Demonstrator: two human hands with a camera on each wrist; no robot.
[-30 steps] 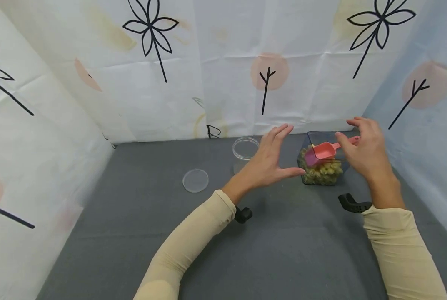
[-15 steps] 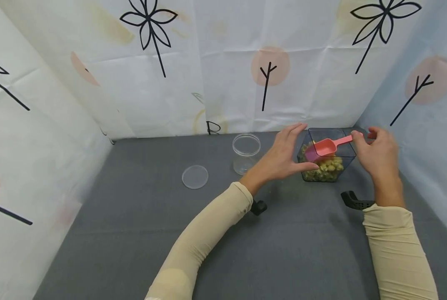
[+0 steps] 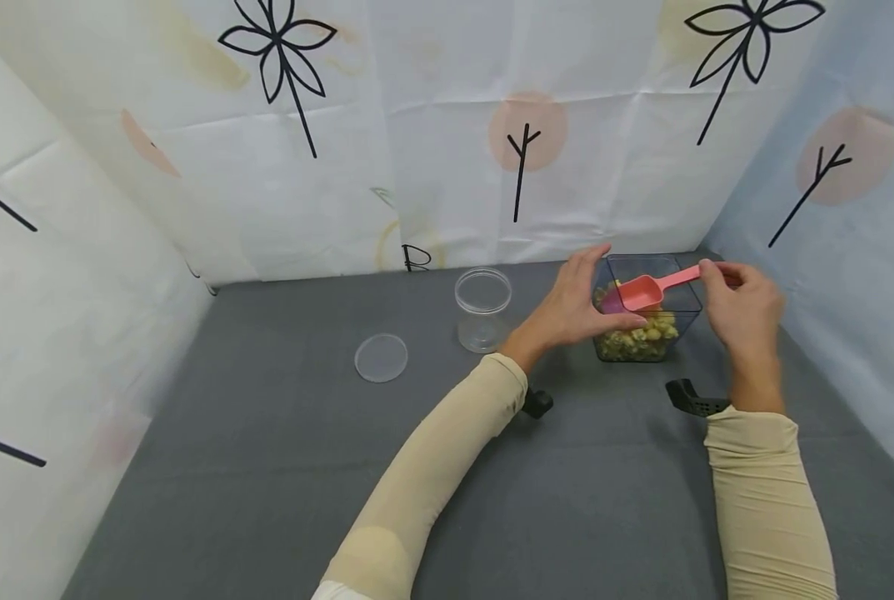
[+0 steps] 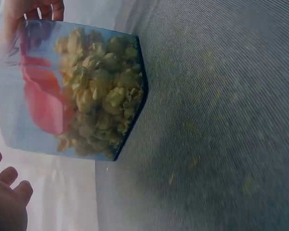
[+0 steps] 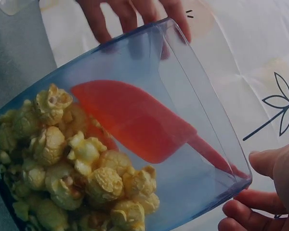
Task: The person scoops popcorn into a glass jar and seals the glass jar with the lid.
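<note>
A clear, blue-tinted square container [image 3: 685, 318] holds popcorn [image 3: 637, 343], and a pink scoop [image 3: 641, 293] lies on top. The scoop's handle slants up to the rim at the right corner. My left hand [image 3: 570, 307] reaches round the container's left side, thumb in front and fingers long behind it; whether it touches the wall is unclear. At the right corner is my right hand [image 3: 746, 304]. In the right wrist view its thumb [image 5: 265, 162] and bent fingers stand either side of the handle's end, with a gap visible.
A clear round jar [image 3: 482, 312] stands left of the container, behind the left wrist. Farther left a clear disc-shaped lid [image 3: 382, 358] lies flat on the grey tabletop [image 3: 282, 467]. White patterned cloth [image 3: 447, 142] hangs behind and at both sides.
My left hand has moved right, up to the container, uncovering the jar. My right hand has lowered and drawn its thumb and fingers closer about the handle's end. The scoop stays put.
</note>
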